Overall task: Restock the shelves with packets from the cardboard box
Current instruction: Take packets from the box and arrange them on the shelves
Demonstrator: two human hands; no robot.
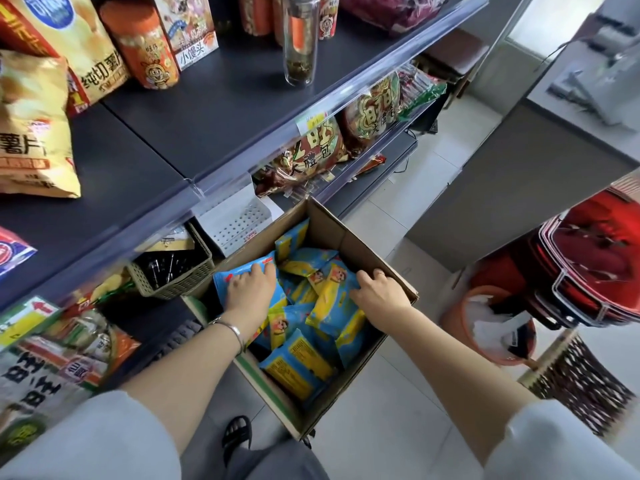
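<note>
**Step in hand: picking stock from the box.**

The open brown cardboard box (346, 237) stands on the pale tiled floor (398, 427), just beside the lowest shelves. It holds a loose pile of blue-and-yellow foil snack packets (311, 362), lying flat and overlapping. We see none of these packets on the shelves in view.

Both hands are down in the box.

- The left hand (250, 289), with a thin metal bangle at the wrist, lies on a blue packet (221, 284) that leans against the box's left wall. Its fingers are bent over the packet's upper edge, and we judge that it grips the packet.
- The right hand (379, 294) rests on the pile near the right wall, with its fingers curled down among the packets. We cannot tell whether it pinches one or only presses on the pile.

**Progress.** We judge the restocking to be at an early stage, since the box is well filled.

**Next move.** Lift the gripped packet clear of its neighbours, then carry it up to a free place. The dark grey upper shelf (207, 109) shows bare surface between the crisp bags and the jars. Set the packet there with its printed face outward. Take care that loose packets lying on the one lifted do not spill over the box rim.
</note>
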